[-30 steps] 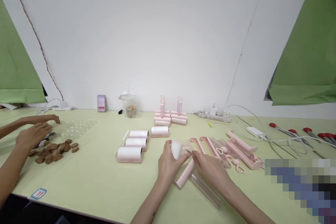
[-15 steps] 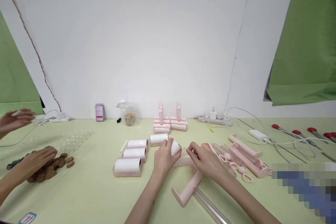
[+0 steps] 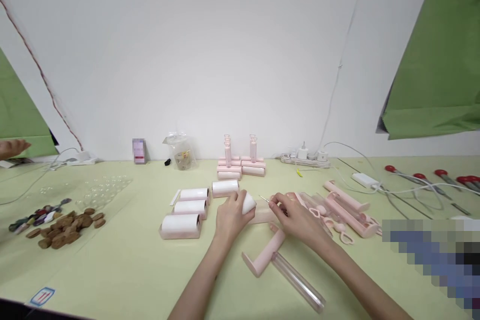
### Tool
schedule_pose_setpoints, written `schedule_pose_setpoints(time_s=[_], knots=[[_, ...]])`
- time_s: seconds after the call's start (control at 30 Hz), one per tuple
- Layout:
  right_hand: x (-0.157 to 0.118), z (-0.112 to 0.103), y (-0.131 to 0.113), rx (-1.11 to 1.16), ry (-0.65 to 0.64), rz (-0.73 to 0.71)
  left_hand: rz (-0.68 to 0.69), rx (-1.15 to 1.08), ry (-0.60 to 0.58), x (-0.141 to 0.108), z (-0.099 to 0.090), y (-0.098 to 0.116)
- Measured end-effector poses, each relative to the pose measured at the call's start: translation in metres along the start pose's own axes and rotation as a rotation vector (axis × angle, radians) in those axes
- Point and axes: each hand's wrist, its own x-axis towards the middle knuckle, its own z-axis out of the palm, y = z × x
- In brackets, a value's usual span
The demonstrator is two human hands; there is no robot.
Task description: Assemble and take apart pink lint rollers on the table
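My left hand (image 3: 233, 214) is wrapped around a white lint-roller roll (image 3: 248, 203), tilted with its end towards the right. In a pinch, my right hand (image 3: 287, 208) holds a thin pointed metal tool (image 3: 264, 199); its tip is a little apart from the roll. Its handle is hidden in the fingers. Below my hands lie a pink roller frame (image 3: 265, 255) and a clear tube handle (image 3: 298, 281). Another pink piece (image 3: 262, 216) lies partly hidden between my hands. Left of them, several white rolls (image 3: 181, 223) rest in pink covers.
Assembled pink rollers (image 3: 229, 164) stand at the back. To the right are pink covers (image 3: 350, 217), heart-ended parts (image 3: 345, 236), cables and red-handled tools (image 3: 418, 178). Brown pieces (image 3: 65, 230) and clear beads (image 3: 105, 192) lie left. Another person's hand (image 3: 14, 148) shows at the left edge.
The metal tool's tip has drawn away from the roll, to the right. The other person's hands have moved back, uncovering the brown pieces and coloured stones. The view has shifted slightly.
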Motion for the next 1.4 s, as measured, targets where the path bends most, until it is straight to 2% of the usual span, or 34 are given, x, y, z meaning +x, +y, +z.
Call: schedule_pose_setpoints(time_s=[0.17, 0.33, 0.43, 0.73, 1.17, 1.4], knots=[[-0.003, 0.004, -0.004, 0.086, -0.031, -0.041, -0.016, -0.023, 0.031, -0.003, 0.002, 0.002], [-0.005, 0.003, -0.005, 0.145, 0.012, -0.035, -0.021, -0.022, 0.053, -0.005, 0.001, 0.002], [-0.006, 0.003, -0.006, 0.181, -0.019, -0.047, -0.019, -0.004, 0.048, -0.006, 0.000, 0.001], [-0.007, 0.006, -0.005, 0.184, -0.060, -0.055, 0.003, 0.012, 0.088, -0.006, 0.003, 0.001], [-0.005, 0.015, 0.000, 0.255, -0.056, -0.055, -0.006, -0.006, 0.109, -0.007, 0.005, -0.001], [-0.005, 0.011, 0.000, 0.266, -0.044, -0.070, 0.012, -0.027, 0.055, -0.008, 0.002, 0.000]])
